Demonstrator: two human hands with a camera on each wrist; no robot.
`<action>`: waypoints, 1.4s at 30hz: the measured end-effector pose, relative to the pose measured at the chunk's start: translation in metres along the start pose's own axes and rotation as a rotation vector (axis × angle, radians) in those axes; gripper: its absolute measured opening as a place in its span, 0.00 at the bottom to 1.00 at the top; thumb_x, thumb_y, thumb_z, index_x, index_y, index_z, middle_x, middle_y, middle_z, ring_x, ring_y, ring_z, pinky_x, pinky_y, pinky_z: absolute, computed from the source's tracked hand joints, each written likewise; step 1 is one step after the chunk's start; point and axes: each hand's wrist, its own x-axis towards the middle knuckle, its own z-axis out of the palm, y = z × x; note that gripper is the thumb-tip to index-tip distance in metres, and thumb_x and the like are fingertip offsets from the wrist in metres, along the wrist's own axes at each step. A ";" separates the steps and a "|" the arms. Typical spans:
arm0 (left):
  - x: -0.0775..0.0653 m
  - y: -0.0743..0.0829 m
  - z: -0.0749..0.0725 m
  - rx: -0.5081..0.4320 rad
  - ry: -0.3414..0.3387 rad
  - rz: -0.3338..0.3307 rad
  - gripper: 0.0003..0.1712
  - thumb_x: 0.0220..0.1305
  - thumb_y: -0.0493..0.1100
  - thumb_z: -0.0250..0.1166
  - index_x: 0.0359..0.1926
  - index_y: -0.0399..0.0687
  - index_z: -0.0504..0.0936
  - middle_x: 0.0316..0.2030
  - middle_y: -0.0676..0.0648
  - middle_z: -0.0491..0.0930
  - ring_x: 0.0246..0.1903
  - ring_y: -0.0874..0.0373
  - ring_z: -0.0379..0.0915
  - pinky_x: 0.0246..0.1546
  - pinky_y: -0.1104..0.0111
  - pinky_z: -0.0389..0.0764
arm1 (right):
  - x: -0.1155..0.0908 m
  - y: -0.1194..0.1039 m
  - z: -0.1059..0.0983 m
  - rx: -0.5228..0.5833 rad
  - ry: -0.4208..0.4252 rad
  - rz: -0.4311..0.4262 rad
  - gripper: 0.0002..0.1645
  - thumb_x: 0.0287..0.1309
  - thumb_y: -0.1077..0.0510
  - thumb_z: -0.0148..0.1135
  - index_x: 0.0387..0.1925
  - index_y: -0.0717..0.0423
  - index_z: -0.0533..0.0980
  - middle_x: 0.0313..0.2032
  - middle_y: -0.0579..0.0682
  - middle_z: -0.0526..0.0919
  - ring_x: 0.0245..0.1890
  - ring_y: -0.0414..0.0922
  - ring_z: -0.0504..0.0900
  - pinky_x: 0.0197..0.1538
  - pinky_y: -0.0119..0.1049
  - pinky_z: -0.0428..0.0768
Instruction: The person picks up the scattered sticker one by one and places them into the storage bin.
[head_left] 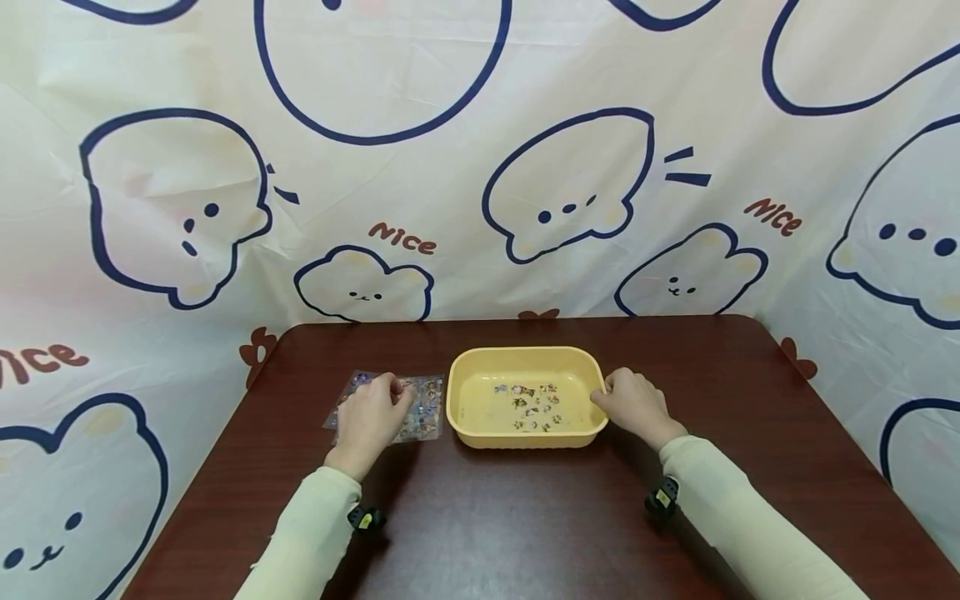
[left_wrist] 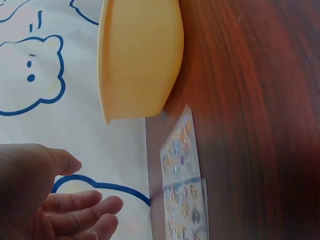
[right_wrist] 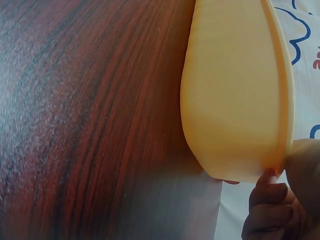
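A yellow plastic basin (head_left: 476, 400) stands on the table, with several small colourful cartoon pieces (head_left: 528, 400) scattered over its bottom. My right hand (head_left: 636, 406) grips the basin's right rim, thumb on one side of the wall and fingers on the other in the right wrist view. Left of the basin lie clear sheets of small cartoon stickers (head_left: 429, 410), partly overlapping. Above these sheets is my left hand (head_left: 372, 421), which covers part of them in the head view. In the left wrist view its thumb and loosely bent fingers (left_wrist: 75, 222) are apart, with nothing between them.
The dark brown wooden table (head_left: 510, 525) reaches back to a pale curtain (head_left: 457, 183) printed with cartoon bears. That curtain also hangs along both sides. Each wrist wears a black strapped device (head_left: 366, 518).
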 end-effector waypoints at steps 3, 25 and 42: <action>0.000 -0.003 0.000 0.004 0.003 0.009 0.16 0.69 0.54 0.62 0.30 0.48 0.80 0.16 0.51 0.73 0.16 0.57 0.67 0.18 0.65 0.63 | 0.000 -0.001 -0.001 0.003 0.007 0.003 0.22 0.59 0.53 0.58 0.12 0.49 0.65 0.13 0.44 0.66 0.16 0.43 0.70 0.21 0.33 0.64; 0.000 -0.015 -0.002 0.021 -0.018 -0.015 0.17 0.70 0.55 0.61 0.32 0.47 0.80 0.16 0.50 0.75 0.15 0.56 0.67 0.16 0.64 0.64 | -0.001 -0.002 0.000 0.012 0.006 0.000 0.22 0.60 0.53 0.58 0.13 0.50 0.65 0.13 0.45 0.67 0.16 0.43 0.71 0.21 0.33 0.64; 0.003 -0.027 0.000 0.055 -0.080 -0.070 0.20 0.70 0.57 0.61 0.39 0.43 0.81 0.19 0.47 0.77 0.16 0.54 0.70 0.17 0.63 0.67 | 0.000 -0.001 0.000 0.008 0.015 0.000 0.22 0.60 0.53 0.59 0.12 0.49 0.65 0.13 0.44 0.67 0.16 0.42 0.71 0.21 0.33 0.65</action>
